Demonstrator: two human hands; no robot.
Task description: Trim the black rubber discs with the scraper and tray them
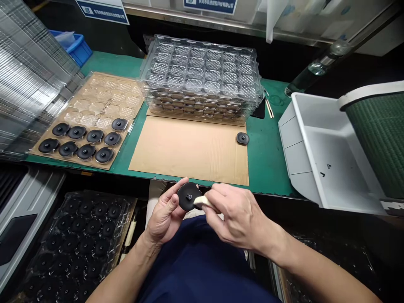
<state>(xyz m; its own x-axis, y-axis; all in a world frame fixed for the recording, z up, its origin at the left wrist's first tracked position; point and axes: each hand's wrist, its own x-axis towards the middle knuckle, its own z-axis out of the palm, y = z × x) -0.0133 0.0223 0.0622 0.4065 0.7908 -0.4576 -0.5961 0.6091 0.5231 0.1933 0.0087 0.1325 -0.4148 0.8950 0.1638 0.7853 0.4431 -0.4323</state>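
Note:
My left hand (pixel 166 212) grips a round black plastic part (pixel 187 194) by its edge, with the raised hub in the middle facing up. In my right hand (pixel 235 212), closed fingers pinch a small cream-coloured piece (pixel 200 202). That piece meets the right edge of the black part; whether it is a handle or a pad I cannot make out. Both hands are over my lap, just in front of the bench edge. One more black part (pixel 243 138) lies on the cardboard sheet (pixel 186 145), near its right side.
Several black parts sit in the front rows of a clear tray (pixel 109 101) at left. Clear trays (pixel 202 80) are stacked behind the cardboard. At right stands a grey bin (pixel 298 139) with small black scraps inside. A filled tray (pixel 78 240) lies low at left.

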